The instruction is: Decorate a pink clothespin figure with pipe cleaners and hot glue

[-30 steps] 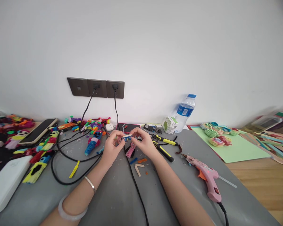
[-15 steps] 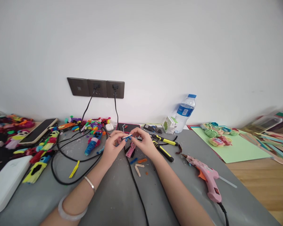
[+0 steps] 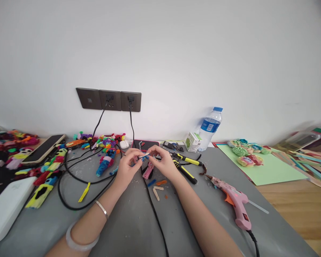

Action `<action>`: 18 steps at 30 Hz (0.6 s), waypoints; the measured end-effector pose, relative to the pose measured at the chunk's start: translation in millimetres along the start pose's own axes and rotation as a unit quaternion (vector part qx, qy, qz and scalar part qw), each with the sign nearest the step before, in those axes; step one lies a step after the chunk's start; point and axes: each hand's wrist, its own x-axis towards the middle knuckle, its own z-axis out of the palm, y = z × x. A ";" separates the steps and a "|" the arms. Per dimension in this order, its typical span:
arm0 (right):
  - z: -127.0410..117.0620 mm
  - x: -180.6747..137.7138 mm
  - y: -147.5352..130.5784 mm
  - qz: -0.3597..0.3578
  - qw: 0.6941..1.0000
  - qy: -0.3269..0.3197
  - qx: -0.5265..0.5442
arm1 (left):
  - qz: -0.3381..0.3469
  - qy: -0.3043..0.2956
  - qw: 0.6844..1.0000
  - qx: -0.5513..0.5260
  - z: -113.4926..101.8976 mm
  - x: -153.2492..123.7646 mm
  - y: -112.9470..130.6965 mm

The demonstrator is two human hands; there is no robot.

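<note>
Over the middle of the grey table top [image 3: 128,228], my left hand [image 3: 127,166] and my right hand [image 3: 164,162] meet fingertip to fingertip. Both pinch a small white and blue craft piece [image 3: 143,156] held between them. Just below it a pink wrapped stick [image 3: 148,170] lies on the table. Loose short sticks [image 3: 157,192] in tan, blue and orange lie close to my right wrist. A black cable [image 3: 154,214] runs between my forearms.
A pink glue gun [image 3: 237,202] lies at the right, yellow-handled pliers [image 3: 186,166] beyond my right hand. A water bottle [image 3: 210,127] and small green carton [image 3: 192,141] stand by the wall. Colourful wrapped figures [image 3: 45,173], a phone [image 3: 44,149] and white box [image 3: 6,208] fill the left. Green paper [image 3: 270,167] lies right.
Hardly anything differs; my fingers shift slightly on the small piece, and both hands stay in the same spot.
</note>
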 end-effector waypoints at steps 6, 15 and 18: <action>0.3 0.1 0.7 -0.003 1.000 0.001 -0.002 | -0.003 -0.002 1.000 0.002 -0.7 -0.2 -3.2; 0.5 -0.7 4.0 -0.016 1.000 -0.006 -0.009 | -0.006 -0.001 1.000 -0.006 -0.5 0.1 -1.1; 0.4 -0.7 3.8 -0.019 1.000 -0.004 -0.010 | -0.007 -0.001 1.000 -0.010 -0.1 0.2 -1.0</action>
